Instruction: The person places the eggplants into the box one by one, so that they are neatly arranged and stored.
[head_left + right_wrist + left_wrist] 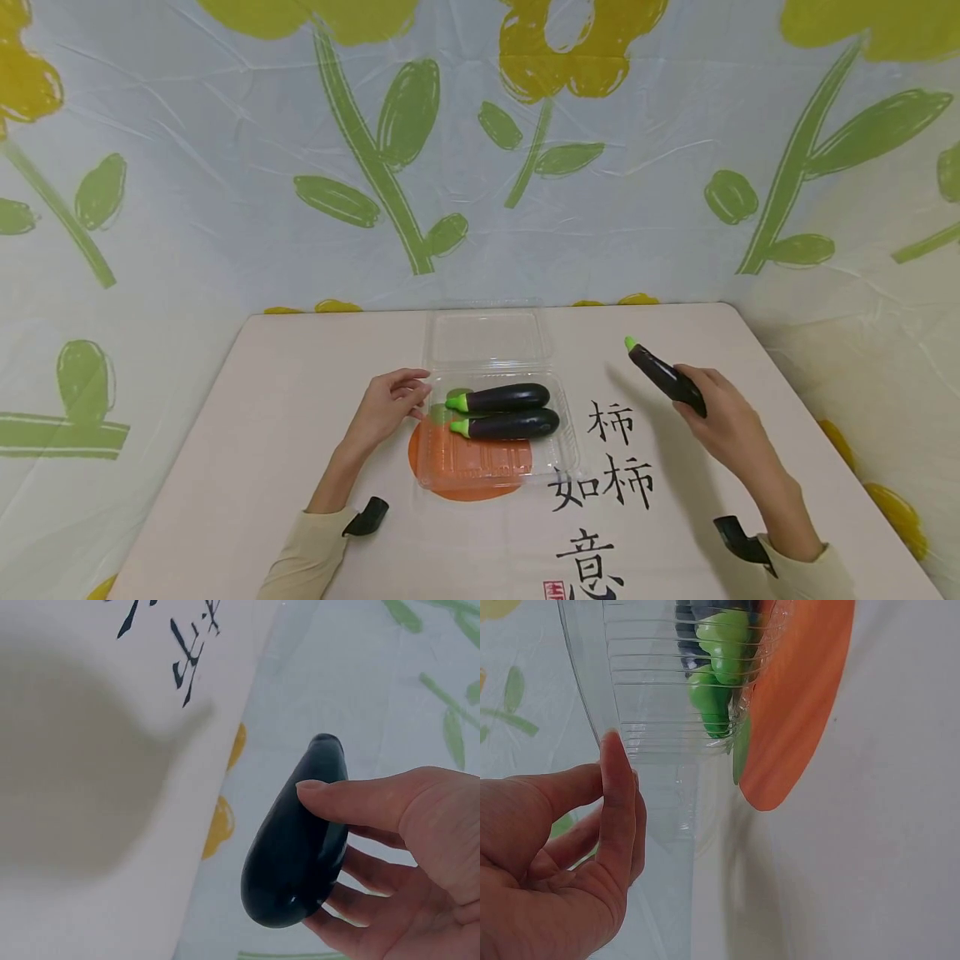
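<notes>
A dark purple eggplant (666, 377) with a bright green stem end is held above the right side of the table by my right hand (723, 412). Thumb and fingers grip its thick end, as the right wrist view shows. Two more eggplants (504, 423) lie side by side in a clear plastic container (558, 467), stems pointing left. The container's lid (487, 337) is folded back, away from me. At the container's left rim, my left hand (384, 407) pinches the edge between thumb and fingers; in the left wrist view the fingertips (611, 746) meet there.
Under the container, the pale tablecloth (315, 358) bears a printed orange persimmon (465, 492) and black brush characters (588, 562). A flower-patterned fabric (645, 208) hangs behind the table and along its sides. Dark wrist devices (738, 540) sit at both sleeves.
</notes>
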`<state>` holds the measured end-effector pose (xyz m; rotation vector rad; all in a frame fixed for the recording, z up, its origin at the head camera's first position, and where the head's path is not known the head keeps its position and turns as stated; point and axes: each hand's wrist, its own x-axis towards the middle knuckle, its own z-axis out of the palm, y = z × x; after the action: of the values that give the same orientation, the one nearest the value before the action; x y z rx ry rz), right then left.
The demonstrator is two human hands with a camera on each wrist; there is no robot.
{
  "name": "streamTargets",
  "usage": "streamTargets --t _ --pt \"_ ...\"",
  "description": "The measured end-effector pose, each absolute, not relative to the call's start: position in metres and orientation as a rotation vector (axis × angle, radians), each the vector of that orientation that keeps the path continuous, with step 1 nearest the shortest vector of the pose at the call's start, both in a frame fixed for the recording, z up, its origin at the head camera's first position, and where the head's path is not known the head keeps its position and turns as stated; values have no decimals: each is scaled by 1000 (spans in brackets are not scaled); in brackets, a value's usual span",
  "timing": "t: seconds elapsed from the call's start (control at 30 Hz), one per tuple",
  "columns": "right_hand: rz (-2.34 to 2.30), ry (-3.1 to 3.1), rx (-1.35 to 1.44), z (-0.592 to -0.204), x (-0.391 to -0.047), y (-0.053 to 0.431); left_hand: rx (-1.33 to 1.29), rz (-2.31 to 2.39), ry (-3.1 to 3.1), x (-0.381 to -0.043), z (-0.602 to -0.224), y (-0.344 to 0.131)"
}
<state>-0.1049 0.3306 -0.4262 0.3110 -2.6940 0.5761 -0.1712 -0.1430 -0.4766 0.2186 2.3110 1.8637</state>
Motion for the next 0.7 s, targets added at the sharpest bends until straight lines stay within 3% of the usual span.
streamTargets --t 0.37,0.7 --pt "542 -2663 400 -414 -100 307 213 1838 2333 -172 -476 -141" --pt "492 -2615 544 -407 -100 288 261 1823 2351 -157 -444 -136"
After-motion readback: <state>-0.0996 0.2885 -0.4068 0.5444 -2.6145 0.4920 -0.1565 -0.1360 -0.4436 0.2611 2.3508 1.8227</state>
